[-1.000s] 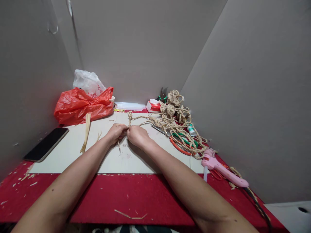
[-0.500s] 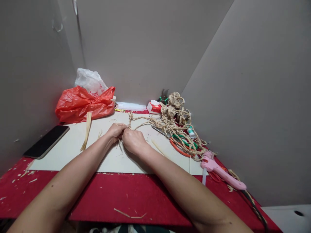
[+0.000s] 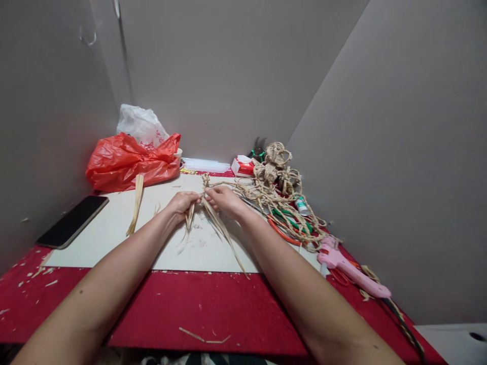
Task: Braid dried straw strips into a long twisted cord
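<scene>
Both my hands meet over the white board (image 3: 114, 252), pinching one braided straw cord (image 3: 206, 181). My left hand (image 3: 184, 204) is closed on the cord, with a few loose strands hanging below its fingers. My right hand (image 3: 225, 198) is closed on it from the other side. Long flat straw strands (image 3: 224, 233) fan out from between the hands toward the board's front edge. Beyond the hands, the braid runs right into a tangled heap of finished cord (image 3: 262, 196). My fingers hide the exact point where the strands cross.
A bundle of straw (image 3: 135, 205) and a phone (image 3: 74, 221) lie at left, below a red plastic bag (image 3: 133, 162). On the right are orange-handled scissors or pliers (image 3: 283, 232), a glue bottle (image 3: 302, 206) and a pink glue gun (image 3: 355, 272). Grey panels enclose the table.
My right hand has shifted slightly up and right, its fist loosening into a pinch. Long strands now show hanging below the hands. The left hand has barely moved.
</scene>
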{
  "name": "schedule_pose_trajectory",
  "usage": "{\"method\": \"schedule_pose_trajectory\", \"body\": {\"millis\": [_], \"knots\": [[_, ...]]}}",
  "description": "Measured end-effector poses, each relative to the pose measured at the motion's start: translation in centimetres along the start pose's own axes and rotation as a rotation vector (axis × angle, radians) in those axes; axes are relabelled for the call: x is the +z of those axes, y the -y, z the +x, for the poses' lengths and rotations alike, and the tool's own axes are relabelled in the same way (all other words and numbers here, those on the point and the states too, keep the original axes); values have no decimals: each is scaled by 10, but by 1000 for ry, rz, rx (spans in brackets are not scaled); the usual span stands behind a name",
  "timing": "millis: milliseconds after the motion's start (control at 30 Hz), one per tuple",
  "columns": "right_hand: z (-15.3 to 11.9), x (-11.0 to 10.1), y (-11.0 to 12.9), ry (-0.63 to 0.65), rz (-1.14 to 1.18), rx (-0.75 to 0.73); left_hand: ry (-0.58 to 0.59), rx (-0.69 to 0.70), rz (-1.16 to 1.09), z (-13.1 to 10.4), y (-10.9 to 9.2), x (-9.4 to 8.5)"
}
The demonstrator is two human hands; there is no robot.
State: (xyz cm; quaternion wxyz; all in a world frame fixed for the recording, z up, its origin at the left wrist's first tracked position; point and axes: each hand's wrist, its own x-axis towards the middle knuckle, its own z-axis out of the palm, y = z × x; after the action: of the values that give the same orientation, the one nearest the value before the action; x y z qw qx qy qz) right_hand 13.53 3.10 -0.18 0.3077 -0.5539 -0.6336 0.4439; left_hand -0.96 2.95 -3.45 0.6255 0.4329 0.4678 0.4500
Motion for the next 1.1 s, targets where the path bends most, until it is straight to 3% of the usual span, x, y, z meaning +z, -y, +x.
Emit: {"method": "schedule_pose_trajectory", "body": {"millis": [133, 267, 433, 700, 833, 967, 1100], "knots": [[2, 12, -7, 348, 402, 192, -25, 54, -6, -1, 1, 4], [7, 5, -12, 468, 485, 266, -102, 159, 96, 1, 7, 5], [16, -2, -22, 554, 527, 341, -40, 283, 166, 4, 12, 3], [16, 3, -25, 576, 793, 444, 11, 335, 263, 1, 5, 3], [13, 6, -24, 499, 809, 458, -4, 341, 402, 2, 5, -1], [10, 13, -22, 389, 754, 415, 40, 256, 474, 3, 1, -8], [6, 20, -19, 283, 673, 397, 93, 77, 411, -1, -8, -10]]}}
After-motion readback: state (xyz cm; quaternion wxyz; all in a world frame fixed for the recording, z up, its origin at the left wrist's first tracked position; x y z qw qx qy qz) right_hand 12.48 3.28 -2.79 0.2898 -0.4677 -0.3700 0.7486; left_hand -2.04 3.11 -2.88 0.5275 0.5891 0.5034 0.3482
